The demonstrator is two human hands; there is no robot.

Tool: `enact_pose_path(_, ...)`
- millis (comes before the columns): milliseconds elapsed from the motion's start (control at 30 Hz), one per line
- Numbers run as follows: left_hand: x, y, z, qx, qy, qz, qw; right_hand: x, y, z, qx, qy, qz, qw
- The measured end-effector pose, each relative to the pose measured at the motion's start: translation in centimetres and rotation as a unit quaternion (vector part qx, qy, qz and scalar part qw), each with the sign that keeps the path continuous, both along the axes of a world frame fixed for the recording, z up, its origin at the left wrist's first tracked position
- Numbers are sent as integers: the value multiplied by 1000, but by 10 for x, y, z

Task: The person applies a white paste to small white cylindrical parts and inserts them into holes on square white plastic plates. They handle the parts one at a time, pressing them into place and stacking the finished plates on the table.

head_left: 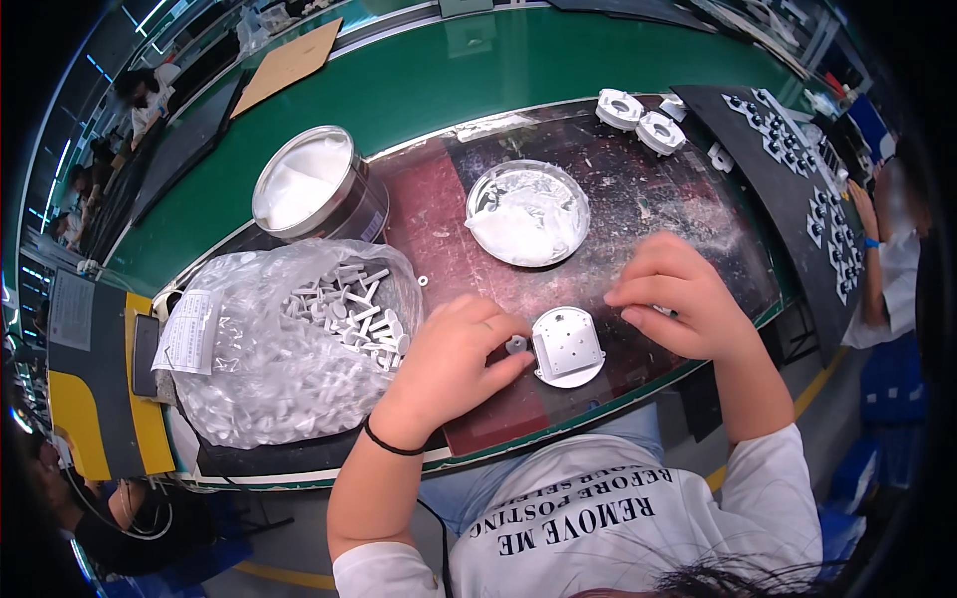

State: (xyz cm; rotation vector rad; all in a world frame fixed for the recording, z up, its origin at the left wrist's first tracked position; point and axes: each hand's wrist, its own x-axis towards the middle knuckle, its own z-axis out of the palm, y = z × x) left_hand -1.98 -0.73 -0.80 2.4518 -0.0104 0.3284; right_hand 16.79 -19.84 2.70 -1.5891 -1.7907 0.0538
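Observation:
A white housing [568, 344] with a rounded outline and small holes lies on the worn board in front of me. At its left edge, my left hand [461, 357] curls its thumb and index finger around a small grey round piece [516, 345]. My right hand [676, 297] hovers to the right of the housing, apart from it, with its fingers bent together in a pinch. Whatever sits in that pinch is too small and hidden to name. Beside my left forearm, a large clear plastic bag [269, 389] holds many grey flat-headed plastic pegs [364, 314].
A metal tin [374, 204] with white material stands at the back left. Beyond the housing is a round dish [478, 234] with white film. White housings [658, 133] sit at the back right. A black board [733, 120] carries rows of small parts, near another person [887, 249].

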Motion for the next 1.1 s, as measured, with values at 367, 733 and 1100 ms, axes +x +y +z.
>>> enact_pose_path(367,-10,-1,3,-462,-190,97,861,-25,-6,-3,49,111,2,993)
enact_pose_path(733,-1,-26,-19,-658,-234,-80,711,-76,40,-12,43,384,-33,922)
enact_pose_path(1100,-4,-25,-14,-578,-131,10,805,-43,30,-21,4,391,-13,920)
